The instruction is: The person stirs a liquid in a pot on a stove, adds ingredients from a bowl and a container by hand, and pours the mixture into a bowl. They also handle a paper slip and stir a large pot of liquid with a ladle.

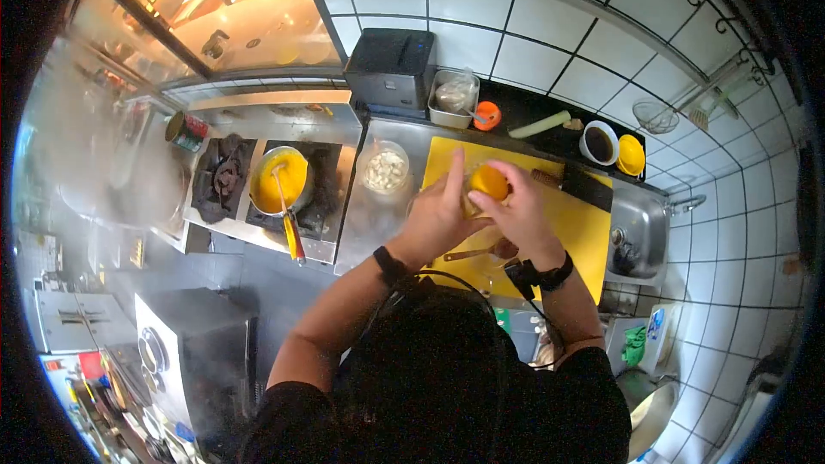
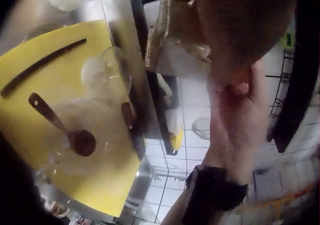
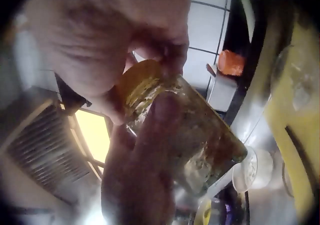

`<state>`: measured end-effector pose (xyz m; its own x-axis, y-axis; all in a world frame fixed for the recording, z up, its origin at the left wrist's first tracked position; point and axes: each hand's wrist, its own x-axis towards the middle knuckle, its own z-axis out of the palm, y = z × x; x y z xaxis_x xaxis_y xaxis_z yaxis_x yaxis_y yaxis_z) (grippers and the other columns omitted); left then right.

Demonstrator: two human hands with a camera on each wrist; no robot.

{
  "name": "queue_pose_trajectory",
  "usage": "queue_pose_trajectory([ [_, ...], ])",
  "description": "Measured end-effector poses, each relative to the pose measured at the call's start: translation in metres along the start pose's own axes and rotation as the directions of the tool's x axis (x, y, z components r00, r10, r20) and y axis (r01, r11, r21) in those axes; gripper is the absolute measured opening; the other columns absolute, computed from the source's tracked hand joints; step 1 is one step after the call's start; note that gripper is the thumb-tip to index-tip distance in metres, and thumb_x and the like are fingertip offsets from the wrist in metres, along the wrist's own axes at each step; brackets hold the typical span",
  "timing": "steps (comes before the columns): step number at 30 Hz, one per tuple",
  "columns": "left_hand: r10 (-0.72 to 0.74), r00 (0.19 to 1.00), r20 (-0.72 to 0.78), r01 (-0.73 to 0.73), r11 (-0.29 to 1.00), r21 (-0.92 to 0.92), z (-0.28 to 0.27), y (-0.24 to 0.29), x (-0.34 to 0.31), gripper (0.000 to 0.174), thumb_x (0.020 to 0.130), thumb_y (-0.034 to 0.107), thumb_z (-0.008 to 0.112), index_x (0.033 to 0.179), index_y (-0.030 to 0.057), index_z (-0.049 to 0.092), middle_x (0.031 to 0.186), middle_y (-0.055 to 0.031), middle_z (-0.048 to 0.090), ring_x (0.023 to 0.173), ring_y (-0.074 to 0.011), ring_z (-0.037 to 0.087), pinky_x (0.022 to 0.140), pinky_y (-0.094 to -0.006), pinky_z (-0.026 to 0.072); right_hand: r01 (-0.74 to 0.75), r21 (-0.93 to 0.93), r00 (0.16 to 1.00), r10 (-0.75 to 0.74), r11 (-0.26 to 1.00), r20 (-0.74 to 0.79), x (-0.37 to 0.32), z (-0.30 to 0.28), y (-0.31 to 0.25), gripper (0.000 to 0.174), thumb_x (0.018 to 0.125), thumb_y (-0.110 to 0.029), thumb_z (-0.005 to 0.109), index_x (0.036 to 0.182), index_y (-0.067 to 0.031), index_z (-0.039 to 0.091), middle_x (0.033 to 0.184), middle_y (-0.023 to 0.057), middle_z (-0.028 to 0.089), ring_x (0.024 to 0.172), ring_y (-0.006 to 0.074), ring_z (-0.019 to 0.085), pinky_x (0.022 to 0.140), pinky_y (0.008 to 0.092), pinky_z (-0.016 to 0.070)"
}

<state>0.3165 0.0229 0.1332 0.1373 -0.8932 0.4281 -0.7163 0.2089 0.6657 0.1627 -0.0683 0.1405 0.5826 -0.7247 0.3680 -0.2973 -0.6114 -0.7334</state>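
Observation:
Over the yellow cutting board [image 1: 567, 249] both hands meet on a glass jar [image 3: 210, 145] with an orange-yellow lid [image 1: 490, 182]. My left hand [image 1: 440, 216] grips the jar's body, its thumb or a finger lying along the glass in the right wrist view. The right hand [image 1: 526, 216] curls its fingers around the lid. Smears of brownish-yellow stuff show inside the jar, which is tilted. Below the hands, a wooden spoon [image 2: 82, 142] lies over a clear glass bowl [image 2: 100, 110] on the board.
On the stove to the left stands a pot [image 1: 308, 193] of yellow food with a utensil in it. A container of white pieces [image 1: 387, 170] sits beside the board. Behind are an orange lid [image 1: 487, 115], a bowl of dark liquid [image 1: 598, 144] and a yellow bowl [image 1: 632, 155]. A sink [image 1: 653, 241] is right.

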Motion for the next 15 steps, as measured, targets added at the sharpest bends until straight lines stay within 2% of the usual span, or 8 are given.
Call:
queue_pose_trajectory([
  [1,0.008,1.000,-0.010,-0.008,1.000,0.001,-0.004,0.008,0.006,0.114,0.070,0.036,0.088,0.149,-0.0102,0.020,0.128,-0.0312,0.055,0.113,-0.0455,0.059,0.094,-0.0440,0.0515,0.010,-0.005,0.999,-0.010,1.000,-0.040,0.006,-0.006,0.006,0.051,0.078,-0.031,0.082,0.118,-0.0049,0.062,0.104,0.0178,0.068,0.096,0.0359,0.065,0.085,0.0432,0.0519],
  [2,-0.003,1.000,-0.016,0.003,1.000,-0.001,-0.010,0.013,0.008,0.114,0.070,0.036,0.088,0.149,-0.0102,0.020,0.128,-0.0312,0.055,0.113,-0.0455,0.059,0.094,-0.0440,0.0515,0.011,-0.004,1.000,-0.011,1.000,-0.028,0.015,-0.015,0.010,0.051,0.078,-0.031,0.082,0.118,-0.0049,0.062,0.104,0.0178,0.068,0.096,0.0359,0.065,0.085,0.0432,0.0519],
  [4,-0.065,0.997,0.032,0.061,0.993,0.106,-0.025,0.011,0.005,0.111,0.076,0.032,0.086,0.150,-0.0118,0.016,0.148,-0.0321,0.037,0.136,-0.0441,0.041,0.111,-0.0448,0.0379,-0.048,-0.159,0.986,0.021,0.986,-0.166,0.039,-0.033,0.020,0.050,0.079,-0.031,0.081,0.117,-0.0053,0.063,0.102,0.0184,0.067,0.095,0.0372,0.064,0.084,0.0438,0.0519],
  [5,-0.048,0.999,-0.023,0.050,0.994,0.100,-0.031,0.002,-0.003,0.101,0.078,0.023,0.084,0.150,-0.0102,0.021,0.147,-0.0308,0.039,0.137,-0.0422,0.041,0.115,-0.0440,0.0338,-0.087,-0.224,0.981,0.044,0.971,-0.189,0.051,-0.039,0.032,0.050,0.079,-0.032,0.081,0.117,-0.0050,0.063,0.102,0.0187,0.067,0.095,0.0377,0.064,0.084,0.0442,0.0519],
  [8,-0.129,0.977,-0.170,0.150,0.982,0.117,-0.065,-0.017,-0.042,0.090,0.080,0.003,0.076,0.152,-0.0042,0.022,0.148,-0.0261,0.041,0.134,-0.0352,0.047,0.111,-0.0406,0.0386,-0.058,-0.456,0.957,-0.081,0.888,-0.280,0.094,-0.047,0.081,0.049,0.080,-0.035,0.079,0.114,-0.0037,0.062,0.102,0.0199,0.068,0.096,0.0397,0.064,0.085,0.0460,0.0517],
  [10,-0.269,0.926,-0.264,0.293,0.954,0.058,-0.090,-0.022,-0.073,0.094,0.080,-0.005,0.072,0.156,0.0016,0.018,0.146,-0.0229,0.045,0.130,-0.0312,0.050,0.109,-0.0401,0.0407,-0.105,-0.465,0.970,-0.013,0.879,-0.244,0.119,-0.042,0.101,0.048,0.079,-0.034,0.079,0.112,-0.0035,0.062,0.101,0.0203,0.068,0.097,0.0403,0.064,0.086,0.0465,0.0515],
  [11,-0.310,0.894,-0.324,0.350,0.934,0.069,-0.101,-0.026,-0.092,0.088,0.082,-0.003,0.071,0.154,-0.0015,0.021,0.144,-0.0252,0.047,0.132,-0.0328,0.051,0.107,-0.0410,0.0433,-0.152,-0.481,0.975,0.052,0.863,-0.215,0.130,-0.038,0.111,0.048,0.079,-0.034,0.079,0.111,-0.0034,0.061,0.101,0.0207,0.068,0.098,0.0410,0.064,0.086,0.0469,0.0514],
  [15,-0.498,0.696,-0.517,0.560,0.827,-0.042,-0.139,-0.044,-0.165,0.083,0.087,-0.003,0.067,0.156,0.0058,0.021,0.136,-0.0216,0.053,0.126,-0.0284,0.053,0.103,-0.0397,0.0452,-0.137,-0.464,0.985,0.071,0.875,-0.157,0.156,-0.004,0.155,0.049,0.077,-0.034,0.081,0.109,-0.0030,0.061,0.100,0.0212,0.069,0.097,0.0403,0.065,0.086,0.0468,0.0517],
])
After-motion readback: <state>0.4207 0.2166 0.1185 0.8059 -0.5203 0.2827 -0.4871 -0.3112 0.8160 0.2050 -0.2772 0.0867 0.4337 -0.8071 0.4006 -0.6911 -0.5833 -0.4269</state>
